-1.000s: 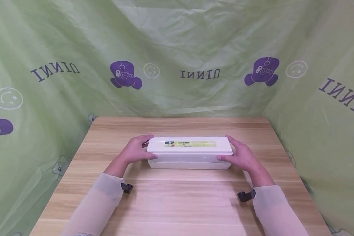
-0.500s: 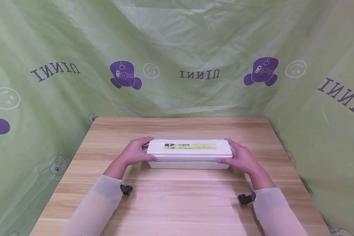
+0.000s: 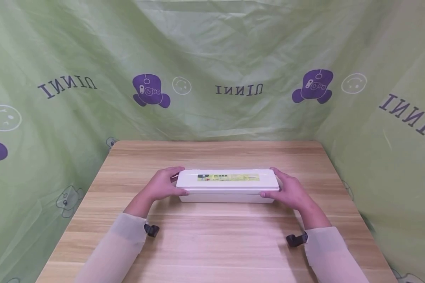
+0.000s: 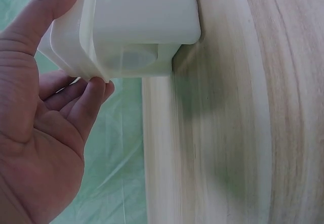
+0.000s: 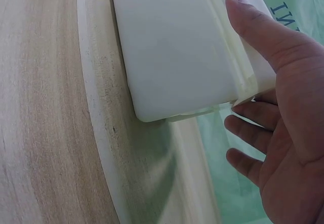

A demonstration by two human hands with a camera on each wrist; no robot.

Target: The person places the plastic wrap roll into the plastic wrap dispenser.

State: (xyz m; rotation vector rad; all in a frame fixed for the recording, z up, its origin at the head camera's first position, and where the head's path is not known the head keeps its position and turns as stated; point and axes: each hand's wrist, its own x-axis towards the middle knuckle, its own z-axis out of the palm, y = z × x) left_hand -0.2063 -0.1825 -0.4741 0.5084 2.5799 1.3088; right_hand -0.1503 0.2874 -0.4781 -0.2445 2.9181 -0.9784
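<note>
A long white cling film box (image 3: 226,198) lies crosswise on the wooden table. Its white lid (image 3: 230,186), with a yellow-green printed label (image 3: 228,177), sits down over the base. My left hand (image 3: 163,184) grips the lid's left end, thumb along the front and fingers behind. At the opposite end my right hand (image 3: 292,192) holds the lid the same way. In the left wrist view, the left fingertips pinch the lid's rim above the base (image 4: 142,11). The right wrist view has the right thumb (image 5: 248,11) pressed on the lid's rim, with some fingers spread below the corner.
The wooden table (image 3: 219,243) has rounded far corners. Green printed curtains (image 3: 212,47) hang behind it and on both sides. A small black camera (image 3: 152,230) is strapped at the left wrist, another camera (image 3: 296,240) at the right.
Both hands have lowered the lid onto the base, and the gap along the front has closed. The base has stayed in place.
</note>
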